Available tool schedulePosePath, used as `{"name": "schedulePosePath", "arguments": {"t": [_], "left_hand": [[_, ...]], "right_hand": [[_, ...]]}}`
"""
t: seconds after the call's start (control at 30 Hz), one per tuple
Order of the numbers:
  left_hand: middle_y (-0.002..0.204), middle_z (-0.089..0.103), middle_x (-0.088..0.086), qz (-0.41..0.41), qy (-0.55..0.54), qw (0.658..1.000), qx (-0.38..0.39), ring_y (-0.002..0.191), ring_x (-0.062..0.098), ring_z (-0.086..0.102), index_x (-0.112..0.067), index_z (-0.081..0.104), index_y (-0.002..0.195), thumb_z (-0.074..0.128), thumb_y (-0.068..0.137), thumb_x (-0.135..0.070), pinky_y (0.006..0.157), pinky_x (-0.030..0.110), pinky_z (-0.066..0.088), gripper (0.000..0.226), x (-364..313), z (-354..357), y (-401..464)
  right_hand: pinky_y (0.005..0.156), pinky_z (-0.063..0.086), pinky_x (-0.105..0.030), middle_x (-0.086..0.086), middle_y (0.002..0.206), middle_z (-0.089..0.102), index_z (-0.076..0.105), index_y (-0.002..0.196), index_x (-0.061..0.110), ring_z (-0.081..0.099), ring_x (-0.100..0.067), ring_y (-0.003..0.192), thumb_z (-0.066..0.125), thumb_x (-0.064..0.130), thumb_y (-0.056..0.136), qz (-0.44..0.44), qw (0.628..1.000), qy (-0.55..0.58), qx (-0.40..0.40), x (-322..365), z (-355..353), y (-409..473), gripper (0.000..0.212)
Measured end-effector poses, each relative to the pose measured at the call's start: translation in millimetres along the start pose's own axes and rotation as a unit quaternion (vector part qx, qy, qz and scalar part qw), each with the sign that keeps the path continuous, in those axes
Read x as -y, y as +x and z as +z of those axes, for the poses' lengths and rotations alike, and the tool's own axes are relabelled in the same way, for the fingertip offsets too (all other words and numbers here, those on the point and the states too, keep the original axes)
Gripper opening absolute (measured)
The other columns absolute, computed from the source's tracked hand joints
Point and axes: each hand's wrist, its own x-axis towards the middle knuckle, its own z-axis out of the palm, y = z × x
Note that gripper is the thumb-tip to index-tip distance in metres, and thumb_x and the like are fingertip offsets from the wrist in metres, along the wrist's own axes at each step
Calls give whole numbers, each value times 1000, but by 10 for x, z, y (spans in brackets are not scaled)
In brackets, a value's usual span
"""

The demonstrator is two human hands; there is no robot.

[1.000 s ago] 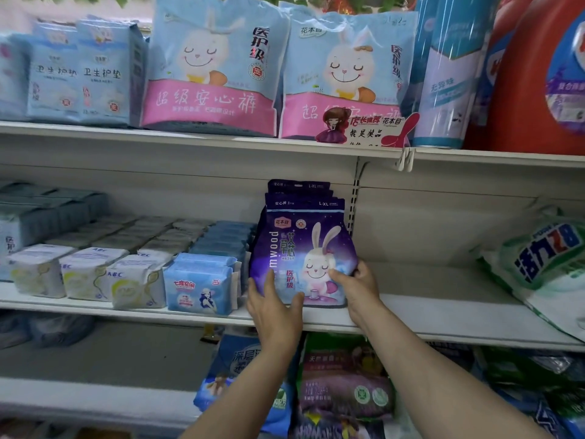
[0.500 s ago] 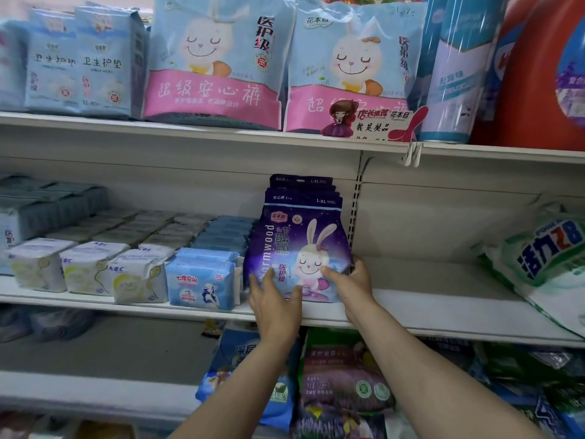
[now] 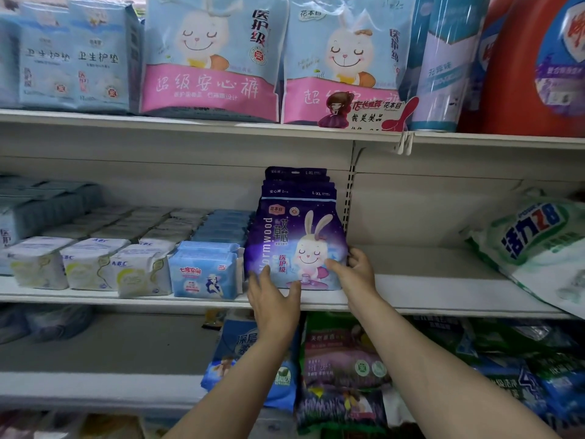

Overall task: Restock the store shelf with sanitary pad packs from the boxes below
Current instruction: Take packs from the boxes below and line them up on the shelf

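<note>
While a white middle shelf (image 3: 443, 299) spans the view, a row of upright purple rabbit-print packs (image 3: 294, 245) stands near its front edge, just beside small blue packs (image 3: 202, 274). Both hands steady the front pack: the left hand (image 3: 273, 301) lies flat with straight fingers against its lower face, and the right hand (image 3: 356, 274) curls around its lower right corner. Squaring it well probably means pushing evenly so the row stays upright and flush.

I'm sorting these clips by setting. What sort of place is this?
Probably a shop aisle: white shelves stocked with rows of pad packs, detergent bags, and a promo tag clipped to the shelf edge.
</note>
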Motion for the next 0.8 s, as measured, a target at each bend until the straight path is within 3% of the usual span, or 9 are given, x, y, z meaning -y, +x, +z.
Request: {"name": "schedulePosePath", "arguments": {"t": [0.27,0.53,0.67,0.8], "left_hand": [[159,28,9,15,-47,999,23,149,25,20,-13,32,152,66,94,-35,121,47,23,70,61,-207,-247],[140,45,10,-19,-118,992,39,129,27,47,-12,37,148,73,88,-36,108,49,43,74,338,-502,-523],[140,51,8,-29,-132,990,51,131,24,49,-12,44,144,74,87,-35,110,47,41,68,543,-672,-653],[150,43,10,-68,-113,988,82,138,26,42,-9,37,149,72,90,-36,113,44,37,74,823,-824,-813]], "right_hand": [[87,46,-26,-8,136,59,49,141,11,58,-16,108,76,9,85,30,998,-28,-56,118,-153,-407,63],[86,48,-29,-3,120,65,58,128,12,61,-17,103,73,8,87,57,991,-27,-115,104,-144,-1109,44],[95,54,-37,-6,115,69,62,121,11,66,-18,99,74,6,85,73,988,-37,-129,-107,-93,-1445,38],[97,55,-42,-4,110,70,63,117,15,67,-21,101,74,9,86,112,984,-71,-120,-400,-49,-1791,33]]}}
